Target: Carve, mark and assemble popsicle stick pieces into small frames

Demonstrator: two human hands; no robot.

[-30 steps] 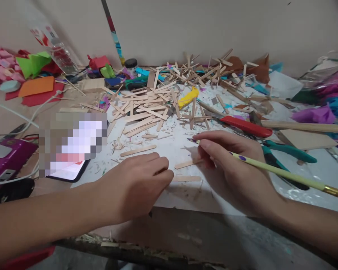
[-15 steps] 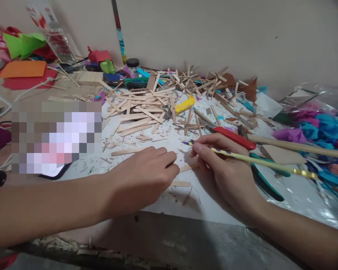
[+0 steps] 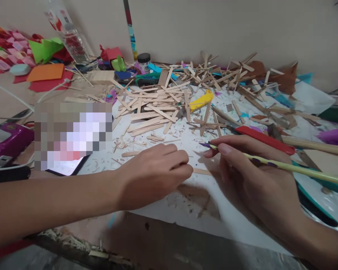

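My right hand (image 3: 250, 176) is closed around a yellow-green pencil (image 3: 304, 170) with dark purple spots. Its purple tip points left, just above the white paper (image 3: 154, 219). To the left, my left hand (image 3: 160, 174) rests low over the paper, back upward and fingers curled under. Whatever those fingers hold is hidden. A wooden craft stick (image 3: 204, 171) lies between the two hands, its left end near my left knuckles. Another craft stick (image 3: 129, 154) shows beyond my left hand, partly covered by it.
Piled craft sticks (image 3: 154, 99) lie behind my hands, near a yellow piece (image 3: 201, 100). A red-handled tool (image 3: 264, 139) and teal-handled pliers (image 3: 312, 200) lie by my right hand. A phone (image 3: 73, 165), partly pixelated, and a purple power strip (image 3: 14, 144) are at left.
The view has shifted, so most things sit further right. My right hand looks closer and further from my left hand. The short stick in front of my left hand no longer shows.
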